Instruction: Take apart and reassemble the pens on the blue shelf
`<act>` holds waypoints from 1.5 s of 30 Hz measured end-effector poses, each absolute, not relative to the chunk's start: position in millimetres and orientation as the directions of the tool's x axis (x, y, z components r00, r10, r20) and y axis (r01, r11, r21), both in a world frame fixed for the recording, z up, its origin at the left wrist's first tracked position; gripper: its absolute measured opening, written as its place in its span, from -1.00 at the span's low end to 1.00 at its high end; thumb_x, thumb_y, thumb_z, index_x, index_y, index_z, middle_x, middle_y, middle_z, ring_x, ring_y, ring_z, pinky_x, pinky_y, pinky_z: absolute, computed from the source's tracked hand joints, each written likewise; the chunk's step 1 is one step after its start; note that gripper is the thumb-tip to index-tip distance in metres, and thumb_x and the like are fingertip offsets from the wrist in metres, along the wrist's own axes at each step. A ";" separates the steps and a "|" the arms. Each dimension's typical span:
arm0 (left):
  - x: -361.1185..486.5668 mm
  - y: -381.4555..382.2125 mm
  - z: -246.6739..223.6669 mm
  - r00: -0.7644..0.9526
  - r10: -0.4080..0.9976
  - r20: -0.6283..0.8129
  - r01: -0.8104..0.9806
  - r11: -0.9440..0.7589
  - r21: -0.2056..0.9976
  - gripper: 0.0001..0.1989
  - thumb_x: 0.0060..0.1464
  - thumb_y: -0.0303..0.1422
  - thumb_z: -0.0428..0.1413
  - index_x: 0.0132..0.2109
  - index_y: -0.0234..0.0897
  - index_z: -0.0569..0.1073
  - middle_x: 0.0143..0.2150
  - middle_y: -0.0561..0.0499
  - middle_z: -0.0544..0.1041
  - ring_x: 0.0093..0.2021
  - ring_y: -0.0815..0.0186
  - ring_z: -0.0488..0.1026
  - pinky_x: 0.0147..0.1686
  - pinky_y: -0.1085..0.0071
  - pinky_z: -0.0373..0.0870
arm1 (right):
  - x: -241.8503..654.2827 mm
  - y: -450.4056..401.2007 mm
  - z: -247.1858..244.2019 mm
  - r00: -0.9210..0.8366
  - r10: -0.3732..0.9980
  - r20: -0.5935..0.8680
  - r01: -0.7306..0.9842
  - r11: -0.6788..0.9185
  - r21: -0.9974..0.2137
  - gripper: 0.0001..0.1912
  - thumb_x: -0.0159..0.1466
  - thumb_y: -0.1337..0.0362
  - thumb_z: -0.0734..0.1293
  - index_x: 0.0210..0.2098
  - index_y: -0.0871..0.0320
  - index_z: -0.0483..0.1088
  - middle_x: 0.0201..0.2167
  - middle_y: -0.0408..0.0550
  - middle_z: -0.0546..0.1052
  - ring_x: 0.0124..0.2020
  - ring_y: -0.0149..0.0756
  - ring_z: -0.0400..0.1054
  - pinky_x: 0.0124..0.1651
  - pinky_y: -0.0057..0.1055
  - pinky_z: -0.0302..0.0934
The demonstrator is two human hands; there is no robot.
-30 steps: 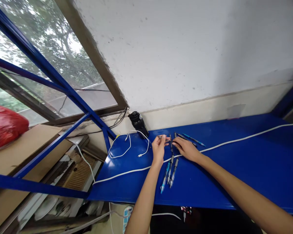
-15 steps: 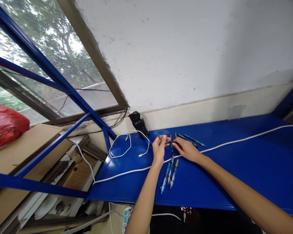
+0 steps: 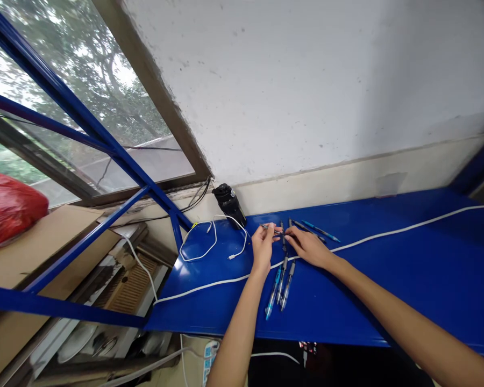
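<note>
My left hand (image 3: 263, 247) is closed in a pinch around a slim pen (image 3: 278, 231), which points toward the right. Facing it, my right hand (image 3: 310, 249) has its fingers pressed together near the pen's end; whatever they grip is too small to make out. A dark pen (image 3: 284, 245) lies upright in view between the two hands. Below them rest a light-blue pen (image 3: 272, 295) and two clear pens with grey grips, one in the middle (image 3: 282, 279) and one at right (image 3: 288, 286). Behind my right hand lie a blue pen (image 3: 321, 231) and a dark pen (image 3: 315, 235).
A black bottle (image 3: 229, 205) stands by the wall on the blue table (image 3: 387, 290). A white charging cable (image 3: 201, 258) curls beside it. One long white cord (image 3: 371, 238) crosses the tabletop. Blue metal bars (image 3: 121, 156) and a cardboard box (image 3: 64, 231) are at left.
Both hands stay in nearly the same place. The right fingers have shifted very slightly; the pens on the table have not moved.
</note>
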State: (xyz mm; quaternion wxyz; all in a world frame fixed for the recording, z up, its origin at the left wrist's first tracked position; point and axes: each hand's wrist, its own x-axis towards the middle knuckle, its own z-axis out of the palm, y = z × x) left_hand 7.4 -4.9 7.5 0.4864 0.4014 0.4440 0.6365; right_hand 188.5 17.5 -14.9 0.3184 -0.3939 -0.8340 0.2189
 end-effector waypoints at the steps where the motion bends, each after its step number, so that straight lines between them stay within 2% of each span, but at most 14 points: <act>1: 7.3 -4.8 7.1 -0.204 0.976 0.079 -0.264 -0.132 0.955 -0.54 0.18 0.03 0.35 -0.07 -0.30 0.61 -0.16 -0.17 0.71 -0.10 0.17 0.67 -0.13 0.34 0.56 | 188.4 17.6 -15.2 -0.489 0.795 0.358 0.516 0.595 -0.617 -0.69 0.59 0.03 0.13 0.06 0.06 0.36 -0.15 0.03 0.64 -0.25 -0.12 0.54 -0.17 -0.24 0.31; 4: 7.0 -4.0 5.8 -0.205 0.976 0.074 -0.271 -0.129 0.954 -0.53 0.17 0.04 0.36 -0.08 -0.31 0.61 -0.17 -0.16 0.71 -0.10 0.16 0.68 -0.13 0.34 0.56 | 188.6 17.9 -16.2 -0.489 0.795 0.359 0.513 0.595 -0.619 -0.73 0.57 0.03 0.17 0.02 0.06 0.33 -0.19 0.01 0.63 -0.28 -0.12 0.53 -0.20 -0.25 0.29; 15: 6.7 -3.9 5.0 -0.201 0.977 0.070 -0.263 -0.122 0.957 -0.54 0.18 0.03 0.35 -0.06 -0.30 0.60 -0.16 -0.17 0.71 -0.10 0.15 0.67 -0.12 0.32 0.55 | 189.5 18.5 -15.1 -0.495 0.783 0.377 0.517 0.614 -0.596 -0.74 0.59 0.05 0.14 -0.06 0.05 0.35 -0.16 0.04 0.64 -0.24 -0.10 0.53 -0.18 -0.26 0.28; 25: 7.7 -4.9 6.8 -0.208 0.975 0.075 -0.253 -0.128 0.959 -0.56 0.20 0.01 0.34 -0.07 -0.30 0.61 -0.15 -0.17 0.72 -0.10 0.16 0.68 -0.13 0.34 0.55 | 189.3 17.8 -14.4 -0.491 0.784 0.381 0.529 0.615 -0.585 -0.69 0.59 0.05 0.13 -0.02 0.06 0.41 -0.19 0.04 0.64 -0.23 -0.10 0.53 -0.17 -0.24 0.33; 45: 9.1 -4.7 6.5 -0.220 0.973 0.073 -0.266 -0.132 0.955 -0.52 0.17 0.04 0.35 -0.07 -0.31 0.61 -0.17 -0.16 0.70 -0.13 0.17 0.67 -0.17 0.34 0.51 | 188.8 17.9 -14.3 -0.496 0.782 0.378 0.537 0.618 -0.574 -0.69 0.59 0.06 0.13 -0.02 0.06 0.41 -0.17 0.03 0.64 -0.23 -0.11 0.53 -0.17 -0.25 0.31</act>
